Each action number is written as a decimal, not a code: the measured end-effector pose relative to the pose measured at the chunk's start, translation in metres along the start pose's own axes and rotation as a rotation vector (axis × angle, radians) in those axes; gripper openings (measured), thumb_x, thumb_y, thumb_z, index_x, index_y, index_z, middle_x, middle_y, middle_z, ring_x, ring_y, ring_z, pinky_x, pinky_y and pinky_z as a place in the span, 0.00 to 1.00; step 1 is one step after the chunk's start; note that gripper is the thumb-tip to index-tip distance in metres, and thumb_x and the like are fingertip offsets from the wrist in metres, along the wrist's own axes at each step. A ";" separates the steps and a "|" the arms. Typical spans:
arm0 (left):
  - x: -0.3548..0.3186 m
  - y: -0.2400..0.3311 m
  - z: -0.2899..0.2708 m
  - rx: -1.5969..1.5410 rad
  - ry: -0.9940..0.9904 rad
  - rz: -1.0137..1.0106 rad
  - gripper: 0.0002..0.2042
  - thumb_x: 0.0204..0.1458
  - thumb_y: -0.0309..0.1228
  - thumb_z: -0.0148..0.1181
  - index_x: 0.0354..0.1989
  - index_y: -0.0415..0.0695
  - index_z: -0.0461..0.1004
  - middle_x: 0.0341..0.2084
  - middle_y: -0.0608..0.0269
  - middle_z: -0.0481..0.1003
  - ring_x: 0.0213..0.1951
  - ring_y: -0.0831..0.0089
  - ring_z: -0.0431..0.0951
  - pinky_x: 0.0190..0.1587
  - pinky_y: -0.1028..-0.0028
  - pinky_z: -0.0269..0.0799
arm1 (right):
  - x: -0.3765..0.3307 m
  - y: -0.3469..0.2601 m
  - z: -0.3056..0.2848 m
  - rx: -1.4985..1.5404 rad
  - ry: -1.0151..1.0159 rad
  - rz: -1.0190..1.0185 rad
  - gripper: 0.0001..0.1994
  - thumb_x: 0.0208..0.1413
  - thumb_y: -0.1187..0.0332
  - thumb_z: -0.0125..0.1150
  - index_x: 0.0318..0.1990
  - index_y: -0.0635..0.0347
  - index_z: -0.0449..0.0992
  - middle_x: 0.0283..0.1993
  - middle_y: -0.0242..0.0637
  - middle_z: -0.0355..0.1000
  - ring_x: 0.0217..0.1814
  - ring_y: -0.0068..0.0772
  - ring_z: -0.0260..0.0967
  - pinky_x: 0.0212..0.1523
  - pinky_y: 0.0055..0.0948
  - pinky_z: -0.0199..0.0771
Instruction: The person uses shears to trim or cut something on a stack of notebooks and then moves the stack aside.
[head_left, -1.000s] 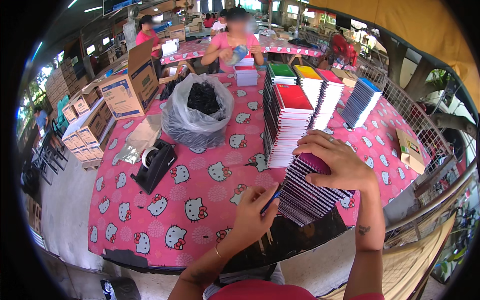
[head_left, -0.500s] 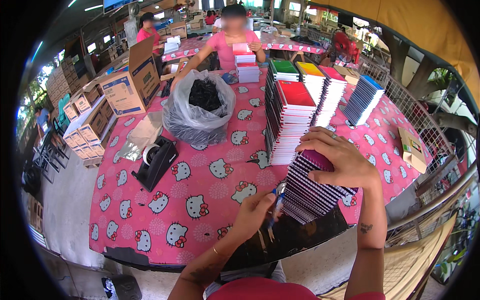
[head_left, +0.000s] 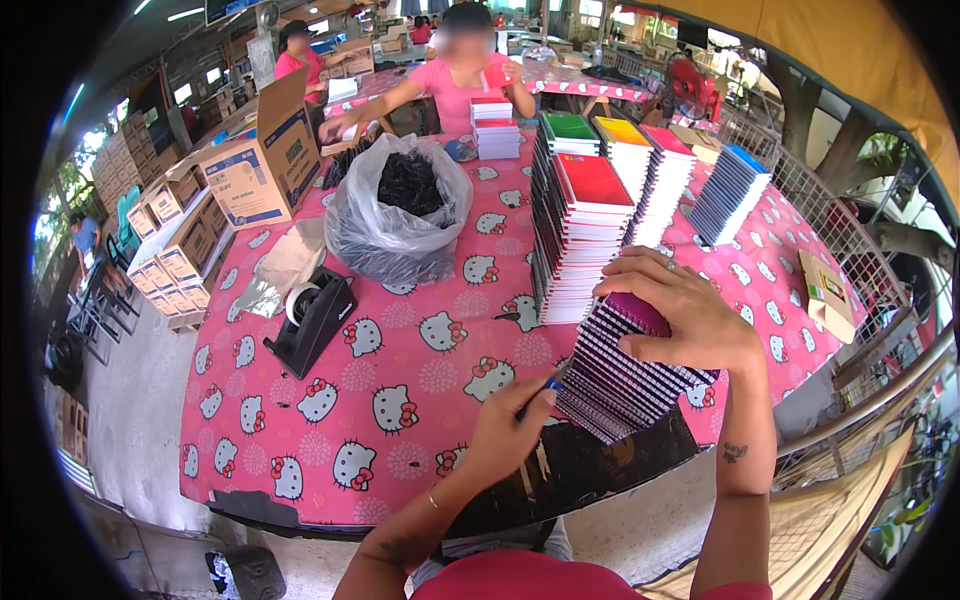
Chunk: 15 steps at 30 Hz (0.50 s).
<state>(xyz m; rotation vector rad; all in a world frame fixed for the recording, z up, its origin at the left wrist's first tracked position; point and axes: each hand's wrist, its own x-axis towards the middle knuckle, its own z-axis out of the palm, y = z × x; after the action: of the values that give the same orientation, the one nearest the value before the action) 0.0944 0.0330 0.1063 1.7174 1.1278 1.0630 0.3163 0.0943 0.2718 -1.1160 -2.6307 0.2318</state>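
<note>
A stack of purple-covered spiral notebooks [head_left: 622, 385] leans at the table's near right, its dark coil bindings turned toward me. My right hand [head_left: 692, 318] is over its upper end, fingers across the top and thumb against the side. At the left side of the bindings, my left hand [head_left: 503, 425] is closed around blue-handled pliers [head_left: 554, 384]. Their tip touches or almost touches the coils; the fingers hide most of the handles. Just behind stands a tall pile of red-covered spiral notebooks [head_left: 592, 185], beside green, yellow and pink piles.
A clear plastic bag of black coils [head_left: 400, 240] and a black tape dispenser [head_left: 315, 325] are on the pink patterned table [head_left: 330, 430]. An open cardboard box [head_left: 255, 175] stands at far left. Blue-covered notebooks [head_left: 732, 200] lean at right. Across the table, a person [head_left: 465, 90] handles small notebooks.
My left hand has turned and closed further around the pliers, whose spread handles showed before. The stack and my right hand have hardly shifted. The person opposite has lifted a red-covered notebook off the pile.
</note>
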 end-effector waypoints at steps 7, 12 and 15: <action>-0.005 -0.005 0.011 -0.797 -0.016 -0.334 0.17 0.63 0.36 0.46 0.49 0.34 0.69 0.32 0.54 0.75 0.35 0.63 0.80 0.42 0.67 0.77 | -0.002 0.002 0.002 -0.004 0.022 -0.012 0.25 0.44 0.59 0.63 0.53 0.47 0.69 0.59 0.32 0.65 0.69 0.45 0.53 0.63 0.50 0.56; -0.003 -0.014 0.007 -0.823 -0.076 -0.396 0.18 0.63 0.37 0.45 0.51 0.34 0.69 0.34 0.55 0.76 0.34 0.67 0.79 0.38 0.69 0.78 | 0.000 0.000 0.002 -0.001 0.015 -0.008 0.25 0.44 0.59 0.63 0.53 0.47 0.69 0.59 0.32 0.65 0.68 0.44 0.54 0.63 0.49 0.56; -0.005 -0.011 0.006 -0.859 -0.070 -0.407 0.17 0.62 0.36 0.45 0.49 0.34 0.69 0.34 0.54 0.76 0.34 0.67 0.79 0.37 0.67 0.79 | -0.001 -0.001 0.001 0.006 0.015 -0.009 0.25 0.44 0.59 0.63 0.53 0.47 0.69 0.59 0.32 0.65 0.69 0.44 0.54 0.64 0.49 0.56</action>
<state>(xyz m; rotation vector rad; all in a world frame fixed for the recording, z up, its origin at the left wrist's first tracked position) 0.0957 0.0306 0.0933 0.8004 0.7521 1.0029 0.3159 0.0932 0.2708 -1.1002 -2.6197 0.2279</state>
